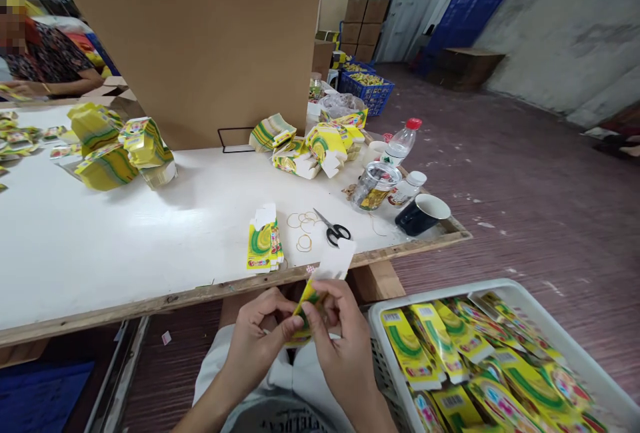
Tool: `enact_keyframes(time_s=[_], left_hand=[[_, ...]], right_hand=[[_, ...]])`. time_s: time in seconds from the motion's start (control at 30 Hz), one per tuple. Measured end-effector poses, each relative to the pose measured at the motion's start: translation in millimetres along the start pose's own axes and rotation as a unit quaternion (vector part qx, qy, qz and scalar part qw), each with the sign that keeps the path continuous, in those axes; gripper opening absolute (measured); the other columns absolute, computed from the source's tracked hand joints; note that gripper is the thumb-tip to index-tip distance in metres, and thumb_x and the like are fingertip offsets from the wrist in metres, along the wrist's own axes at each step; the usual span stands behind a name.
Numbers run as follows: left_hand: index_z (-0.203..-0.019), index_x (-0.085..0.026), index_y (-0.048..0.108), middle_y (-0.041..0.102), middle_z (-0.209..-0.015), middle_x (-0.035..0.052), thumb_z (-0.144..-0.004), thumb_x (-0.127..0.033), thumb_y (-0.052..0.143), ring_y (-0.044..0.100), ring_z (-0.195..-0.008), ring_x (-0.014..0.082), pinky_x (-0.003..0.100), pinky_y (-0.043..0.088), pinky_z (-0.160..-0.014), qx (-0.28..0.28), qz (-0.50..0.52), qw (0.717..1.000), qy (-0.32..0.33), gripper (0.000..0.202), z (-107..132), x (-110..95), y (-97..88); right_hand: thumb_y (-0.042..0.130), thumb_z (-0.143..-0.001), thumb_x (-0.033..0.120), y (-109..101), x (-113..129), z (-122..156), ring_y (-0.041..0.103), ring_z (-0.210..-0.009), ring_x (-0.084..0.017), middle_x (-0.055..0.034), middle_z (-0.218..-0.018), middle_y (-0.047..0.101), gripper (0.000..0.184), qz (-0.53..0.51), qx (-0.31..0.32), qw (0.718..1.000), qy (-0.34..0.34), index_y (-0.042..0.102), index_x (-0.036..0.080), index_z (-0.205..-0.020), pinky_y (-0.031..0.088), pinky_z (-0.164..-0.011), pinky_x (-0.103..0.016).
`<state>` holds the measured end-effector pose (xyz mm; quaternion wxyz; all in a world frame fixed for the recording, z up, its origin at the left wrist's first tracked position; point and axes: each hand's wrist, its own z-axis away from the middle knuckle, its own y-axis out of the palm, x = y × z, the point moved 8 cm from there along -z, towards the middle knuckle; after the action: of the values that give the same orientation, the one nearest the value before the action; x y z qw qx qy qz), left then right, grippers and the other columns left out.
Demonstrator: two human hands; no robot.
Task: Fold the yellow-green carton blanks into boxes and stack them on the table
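Note:
Both my hands are in front of my lap, below the table edge, pinching one small yellow-green flat carton (314,290) with a white flap sticking up. My left hand (257,336) grips its left side with thumb and fingers closed. My right hand (340,343) holds its right side, fingers curled round it. On the white table (125,240) just above lies a small stack of folded cartons (264,244), with loose rubber bands (303,230) and black scissors (333,228) beside it.
A white crate (550,326) of yellow-green packets stands at my right. Piles of cartons (120,150) and more cartons (315,146), a jar (373,185), a bottle (403,141) and a dark cup (423,213) sit on the table. A cardboard sheet (200,40) stands behind. Another person (45,60) sits far left.

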<state>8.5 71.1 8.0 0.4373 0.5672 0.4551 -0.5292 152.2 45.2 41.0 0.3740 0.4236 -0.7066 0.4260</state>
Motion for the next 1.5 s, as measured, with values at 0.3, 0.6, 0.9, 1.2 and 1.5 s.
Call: enact_keyframes(time_s=[0.3, 0.6, 0.9, 1.2, 1.5], left_hand=[[-0.099, -0.017, 0.081, 0.076, -0.076, 0.005, -0.074, -0.05, 0.082, 0.067, -0.068, 0.0166, 0.024, 0.05, -0.069, 0.104, 0.3, 0.926, -0.203, 0.042, 6, 35, 36.5], [-0.112, -0.018, 0.07, 0.078, -0.089, 0.008, -0.084, -0.049, 0.072, 0.07, -0.076, 0.0214, 0.031, 0.057, -0.073, 0.037, 0.124, 0.985, -0.112, 0.042, -3, 33, 20.2], [-0.119, -0.025, 0.062, 0.074, -0.098, 0.0077, -0.086, -0.032, 0.074, 0.069, -0.091, 0.022, 0.029, 0.054, -0.078, 0.181, 0.111, 0.971, -0.108, 0.035, 4, 18, 19.6], [-0.142, -0.027, 0.047, 0.074, -0.111, 0.0103, -0.087, -0.03, 0.074, 0.071, -0.097, 0.0221, 0.03, 0.054, -0.083, 0.208, 0.145, 0.959, -0.125, 0.062, 8, 20, 33.5], [-0.119, -0.024, 0.073, 0.07, -0.131, 0.0123, -0.089, -0.025, 0.068, 0.067, -0.118, 0.026, 0.034, 0.053, -0.1, 0.118, -0.015, 0.992, -0.033, 0.031, 1, 23, 22.0]], right_hand=[[0.06, -0.095, 0.026, 7, -17, 13, 0.053, -0.067, -0.013, 0.0, -0.085, 0.058, 0.014, -0.119, -0.014, 0.989, 0.082, 0.056, 0.025, -0.108, 0.047, -0.059, -0.023], [0.06, -0.096, 0.034, -6, -40, 19, 0.067, -0.077, -0.018, -0.0054, -0.089, 0.072, 0.017, -0.073, -0.015, 0.987, 0.142, 0.066, 0.02, -0.103, 0.057, -0.07, -0.026], [0.06, -0.096, 0.034, -19, -33, 14, 0.069, -0.077, -0.018, -0.0046, -0.089, 0.073, 0.017, -0.096, 0.08, 0.989, 0.085, 0.071, 0.022, -0.101, 0.054, -0.066, -0.024], [0.058, -0.097, 0.036, -31, -37, 9, 0.07, -0.075, -0.019, -0.0054, -0.086, 0.072, 0.024, -0.076, 0.019, 0.993, 0.085, 0.068, 0.021, -0.114, 0.056, -0.065, -0.027], [0.068, -0.088, 0.035, -31, -44, 9, 0.065, -0.066, -0.017, -0.0028, -0.082, 0.073, 0.033, -0.023, 0.097, 0.984, 0.146, 0.072, 0.021, -0.118, 0.052, -0.057, -0.024]])
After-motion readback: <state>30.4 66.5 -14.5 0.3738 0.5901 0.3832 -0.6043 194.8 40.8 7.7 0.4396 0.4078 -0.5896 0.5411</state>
